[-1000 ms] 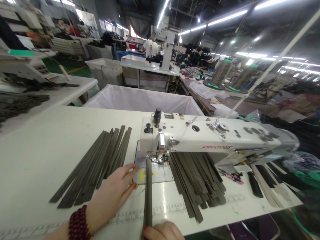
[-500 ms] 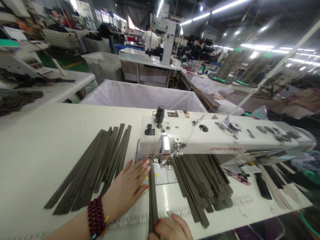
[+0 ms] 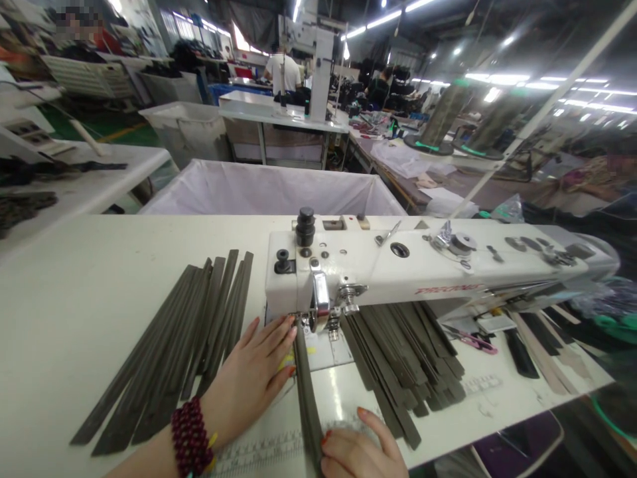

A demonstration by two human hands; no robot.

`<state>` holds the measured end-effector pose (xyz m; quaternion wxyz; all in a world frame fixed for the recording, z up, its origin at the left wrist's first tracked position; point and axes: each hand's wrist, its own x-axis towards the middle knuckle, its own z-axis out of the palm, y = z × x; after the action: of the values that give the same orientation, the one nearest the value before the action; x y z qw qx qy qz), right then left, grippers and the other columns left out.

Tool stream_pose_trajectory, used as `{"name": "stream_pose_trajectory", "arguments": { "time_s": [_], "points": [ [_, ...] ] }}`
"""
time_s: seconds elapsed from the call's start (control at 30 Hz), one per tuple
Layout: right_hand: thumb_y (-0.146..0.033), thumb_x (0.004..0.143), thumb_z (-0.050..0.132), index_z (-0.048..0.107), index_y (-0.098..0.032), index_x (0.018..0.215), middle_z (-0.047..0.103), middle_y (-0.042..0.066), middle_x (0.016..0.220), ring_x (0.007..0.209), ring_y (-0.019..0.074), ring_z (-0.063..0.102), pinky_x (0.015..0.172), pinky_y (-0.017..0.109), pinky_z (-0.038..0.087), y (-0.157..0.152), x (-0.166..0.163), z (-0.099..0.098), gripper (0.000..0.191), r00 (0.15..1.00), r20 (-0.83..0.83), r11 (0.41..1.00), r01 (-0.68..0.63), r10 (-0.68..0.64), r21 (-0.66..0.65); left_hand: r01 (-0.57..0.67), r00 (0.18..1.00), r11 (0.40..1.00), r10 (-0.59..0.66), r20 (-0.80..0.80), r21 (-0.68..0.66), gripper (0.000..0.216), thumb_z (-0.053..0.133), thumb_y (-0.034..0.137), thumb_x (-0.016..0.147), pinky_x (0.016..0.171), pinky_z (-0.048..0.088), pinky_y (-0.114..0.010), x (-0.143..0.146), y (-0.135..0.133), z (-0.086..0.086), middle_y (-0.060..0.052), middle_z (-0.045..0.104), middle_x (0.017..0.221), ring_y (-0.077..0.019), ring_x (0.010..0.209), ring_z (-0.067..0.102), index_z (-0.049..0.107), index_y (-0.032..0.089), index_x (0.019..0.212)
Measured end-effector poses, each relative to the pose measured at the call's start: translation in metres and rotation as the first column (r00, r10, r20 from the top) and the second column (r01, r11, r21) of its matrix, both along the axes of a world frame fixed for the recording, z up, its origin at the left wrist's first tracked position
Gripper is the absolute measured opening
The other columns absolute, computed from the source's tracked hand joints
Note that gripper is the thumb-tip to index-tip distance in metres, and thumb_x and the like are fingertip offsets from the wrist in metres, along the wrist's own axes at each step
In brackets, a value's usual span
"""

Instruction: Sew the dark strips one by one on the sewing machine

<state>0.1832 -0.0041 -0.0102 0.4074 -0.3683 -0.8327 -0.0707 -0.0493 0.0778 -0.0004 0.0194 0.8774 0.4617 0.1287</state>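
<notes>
A dark grey strap runs from the table's front edge up to the presser foot of a white sewing machine. My left hand lies flat beside the strap's left edge, fingers stretched out, fingertips near the needle. A dark red bead bracelet is on that wrist. My right hand is at the bottom edge, thumb against the strap's near end, index finger extended on the table. A fan of grey straps lies to the left. Another pile of straps lies under the machine arm.
Pink-handled snips and dark and tan strips lie at the right. A white fabric-lined bin stands behind the table. Other work tables, thread cones and a person in a white shirt are farther back.
My left hand slid forward and right until its fingertips reached the needle area beside the strap. My right hand came further into view, index finger now extended. The view shifted.
</notes>
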Motion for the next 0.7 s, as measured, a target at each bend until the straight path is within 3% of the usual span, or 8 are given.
{"name": "stream_pose_trajectory", "arguments": {
  "time_s": [0.13,0.43,0.7],
  "points": [
    [-0.017,0.101,0.038,0.063,-0.022,0.083,0.072,-0.006,0.078,0.076,0.0055,0.070,0.117,0.031,0.026,0.015,-0.001,0.019,0.032,0.999,-0.007,0.998,-0.046,0.046,-0.037,-0.011,1.000,1.000,0.011,0.007,-0.018,0.047,0.051,0.033,0.096,0.114,0.029,-0.051,0.000,0.005,0.001,-0.011,0.056,0.140,-0.0286,0.130,0.048,0.051,0.016,0.139],
    [-0.013,0.092,0.047,0.063,-0.019,0.088,0.068,-0.003,0.079,0.073,0.0101,0.061,0.109,0.036,0.030,0.035,-0.003,0.027,0.017,0.994,0.090,0.994,-0.047,0.056,-0.104,0.007,1.000,0.999,-0.007,0.001,0.032,0.047,0.050,0.031,0.095,0.111,0.032,-0.051,0.000,0.009,-0.002,-0.013,0.058,0.136,-0.0302,0.129,0.048,0.051,0.011,0.138],
    [-0.016,0.099,0.043,0.063,-0.017,0.095,0.058,-0.001,0.073,0.072,0.0142,0.050,0.093,0.038,0.036,0.051,-0.011,0.034,0.021,0.976,0.211,0.980,-0.017,0.060,-0.196,0.008,1.000,1.000,-0.009,0.016,0.014,0.048,0.052,0.029,0.094,0.111,0.032,-0.051,0.000,0.012,-0.001,-0.013,0.059,0.134,-0.0298,0.128,0.048,0.050,0.011,0.138]
  ]
}}
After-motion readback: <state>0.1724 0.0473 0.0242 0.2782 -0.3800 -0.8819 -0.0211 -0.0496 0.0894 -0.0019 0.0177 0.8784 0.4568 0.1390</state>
